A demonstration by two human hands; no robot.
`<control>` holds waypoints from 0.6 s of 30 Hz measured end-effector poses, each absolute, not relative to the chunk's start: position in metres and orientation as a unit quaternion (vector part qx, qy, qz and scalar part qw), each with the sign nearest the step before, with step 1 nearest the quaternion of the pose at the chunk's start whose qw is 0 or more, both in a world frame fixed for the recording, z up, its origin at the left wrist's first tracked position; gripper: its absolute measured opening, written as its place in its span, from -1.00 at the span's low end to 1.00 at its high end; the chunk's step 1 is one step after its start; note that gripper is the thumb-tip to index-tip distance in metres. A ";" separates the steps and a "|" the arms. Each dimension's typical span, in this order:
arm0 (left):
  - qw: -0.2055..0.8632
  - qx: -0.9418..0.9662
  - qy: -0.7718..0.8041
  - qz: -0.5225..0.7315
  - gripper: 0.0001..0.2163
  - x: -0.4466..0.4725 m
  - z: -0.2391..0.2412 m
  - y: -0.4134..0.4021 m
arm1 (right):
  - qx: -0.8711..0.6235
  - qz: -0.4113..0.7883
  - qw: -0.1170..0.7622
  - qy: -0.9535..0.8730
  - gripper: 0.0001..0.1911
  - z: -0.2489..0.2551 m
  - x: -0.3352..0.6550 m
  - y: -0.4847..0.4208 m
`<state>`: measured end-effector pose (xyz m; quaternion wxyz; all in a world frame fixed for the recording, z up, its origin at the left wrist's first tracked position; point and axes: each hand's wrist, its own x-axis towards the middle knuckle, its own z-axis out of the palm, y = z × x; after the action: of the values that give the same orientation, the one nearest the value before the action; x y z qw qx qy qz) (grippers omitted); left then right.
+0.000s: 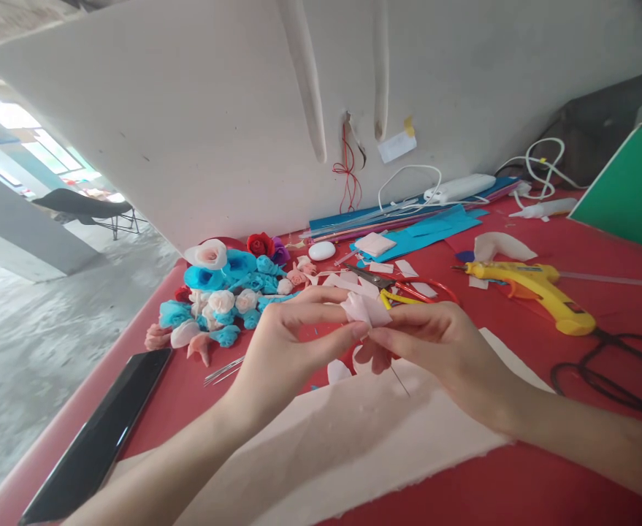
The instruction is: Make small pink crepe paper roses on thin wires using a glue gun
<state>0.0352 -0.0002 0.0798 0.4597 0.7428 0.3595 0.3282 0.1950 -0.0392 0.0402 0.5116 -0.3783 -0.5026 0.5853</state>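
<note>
While your left hand [291, 336] and right hand [455, 343] pinch the pale pink paper flower [369, 310], squeezing too hard could crumple it. Loosening could let it slip.

A black phone [97, 432] lies at eight o'clock; a dark chair [84, 203] stands just past nine. A knotted red cord [345, 169] hangs near one; a white power strip [463, 188] lies toward two; a green board [632, 190] stands near three.

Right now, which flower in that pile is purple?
The flower at the back of the pile, immediately right of the bright red rose. It alone is purple, among red, blue, white and pinkish ones.
</note>
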 end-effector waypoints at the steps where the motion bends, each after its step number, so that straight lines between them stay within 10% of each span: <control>1: 0.464 0.742 0.359 0.325 -0.84 0.035 0.080 0.000 | -0.380 0.588 0.510 -0.500 -0.87 0.040 0.195 -0.039; 18: 0.478 0.746 0.299 0.355 -0.68 0.030 0.070 0.004 | -0.311 0.664 0.511 -0.449 -0.82 0.041 0.198 -0.037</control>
<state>0.0305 0.0043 0.0699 0.4783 0.7455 0.2986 0.3553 0.1976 -0.0371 0.0413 0.5105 -0.3115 -0.4489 0.6639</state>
